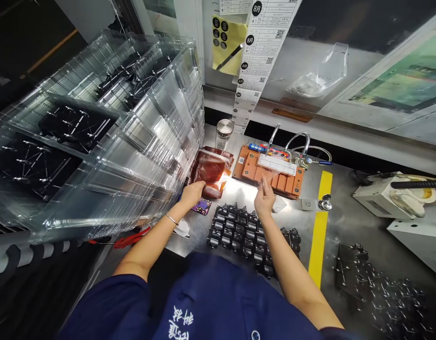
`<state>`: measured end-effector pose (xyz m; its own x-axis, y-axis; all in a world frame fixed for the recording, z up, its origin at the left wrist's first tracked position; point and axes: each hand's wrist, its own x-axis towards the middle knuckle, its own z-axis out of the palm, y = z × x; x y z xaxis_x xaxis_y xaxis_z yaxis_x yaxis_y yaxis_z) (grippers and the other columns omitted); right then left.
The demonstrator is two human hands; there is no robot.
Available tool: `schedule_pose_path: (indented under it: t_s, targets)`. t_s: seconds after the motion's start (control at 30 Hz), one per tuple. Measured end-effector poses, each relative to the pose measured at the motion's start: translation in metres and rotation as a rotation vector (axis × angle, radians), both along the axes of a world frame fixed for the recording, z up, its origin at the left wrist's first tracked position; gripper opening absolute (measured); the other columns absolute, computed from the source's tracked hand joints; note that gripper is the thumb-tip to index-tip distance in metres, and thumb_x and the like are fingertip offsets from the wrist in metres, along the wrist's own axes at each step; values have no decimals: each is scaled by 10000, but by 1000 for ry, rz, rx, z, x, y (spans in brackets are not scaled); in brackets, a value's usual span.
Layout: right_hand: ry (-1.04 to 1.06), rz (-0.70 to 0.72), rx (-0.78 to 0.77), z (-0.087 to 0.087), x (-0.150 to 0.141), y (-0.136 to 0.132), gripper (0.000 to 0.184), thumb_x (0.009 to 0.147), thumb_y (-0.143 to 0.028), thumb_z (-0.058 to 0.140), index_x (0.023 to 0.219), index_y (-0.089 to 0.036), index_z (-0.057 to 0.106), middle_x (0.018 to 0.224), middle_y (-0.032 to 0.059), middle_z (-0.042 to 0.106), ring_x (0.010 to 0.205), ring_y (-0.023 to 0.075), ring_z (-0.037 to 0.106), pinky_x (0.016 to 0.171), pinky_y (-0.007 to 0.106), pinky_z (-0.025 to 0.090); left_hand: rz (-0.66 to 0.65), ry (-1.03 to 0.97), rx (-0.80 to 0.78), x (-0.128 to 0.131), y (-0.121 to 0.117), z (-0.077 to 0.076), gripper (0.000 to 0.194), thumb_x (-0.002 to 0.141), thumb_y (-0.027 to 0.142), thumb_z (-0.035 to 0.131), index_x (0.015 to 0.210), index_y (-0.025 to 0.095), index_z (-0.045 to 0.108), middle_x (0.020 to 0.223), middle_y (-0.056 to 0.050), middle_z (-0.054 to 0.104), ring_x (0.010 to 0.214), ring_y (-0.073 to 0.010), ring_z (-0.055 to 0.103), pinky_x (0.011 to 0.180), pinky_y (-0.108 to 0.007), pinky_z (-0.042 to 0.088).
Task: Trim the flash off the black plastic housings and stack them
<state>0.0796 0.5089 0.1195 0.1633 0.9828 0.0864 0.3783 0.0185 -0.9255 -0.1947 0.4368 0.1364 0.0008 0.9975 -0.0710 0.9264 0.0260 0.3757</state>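
My left hand [192,192] is at the near left edge of a stack of glossy amber-brown film sheets [210,169], its fingers closed on the film there. My right hand [264,200] is raised just in front of an orange fixture block [244,165], thumb and fingertips pinched together. Whatever the pinch holds is too small to make out. A white ruled strip [277,165] lies across the fixture. Rows of black moulded parts [235,229] lie on the metal table between my forearms, some hidden by the right one.
Tall stacked clear plastic trays [168,113] with black parts stand at the left. A lidded glass jar [224,134] is behind the film. Yellow tape [320,236] crosses the table, with more black parts [380,293] and a white machine [388,196] to the right.
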Motion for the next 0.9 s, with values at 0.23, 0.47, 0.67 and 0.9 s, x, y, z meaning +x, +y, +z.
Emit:
schedule_pose_path:
  t_s: [0.23, 0.47, 0.67, 0.9]
  targets:
    - [-795, 565, -26, -1, -54, -12, 545, 857, -68, 338, 1379, -126, 483, 1449, 174, 452, 1393, 305, 318, 1102, 574, 263, 198, -45, 209, -3, 7, 10, 358, 959, 204, 327, 1158, 128, 614, 1110, -150, 705, 993, -217, 688, 864, -330, 540]
    - [-955, 785, -88, 3, -134, -30, 467, 862, -77, 356, 1269, -41, 582, 1411, 224, 478, 1393, 361, 317, 1112, 631, 189, 244, -112, 336, -3, 7, 16, 378, 967, 222, 308, 1173, 93, 598, 1194, -205, 657, 1088, -260, 654, 908, -391, 536]
    - [-1016, 826, -83, 17, -138, -19, 455, 885, -104, 355, 1283, -66, 573, 1414, 242, 466, 1400, 397, 280, 1084, 710, 85, 131, -47, 216, -10, 7, 9, 359, 946, 165, 329, 1149, 112, 619, 1171, -182, 674, 1050, -239, 672, 897, -367, 545]
    - [-964, 931, -45, 15, -128, -12, 377, 883, -216, 494, 1237, -143, 601, 1332, 161, 576, 1370, 328, 348, 1139, 557, 166, 7, -70, 153, 3, 6, -3, 309, 901, 121, 419, 1085, 134, 668, 1186, -159, 672, 1141, -235, 623, 1003, -403, 488]
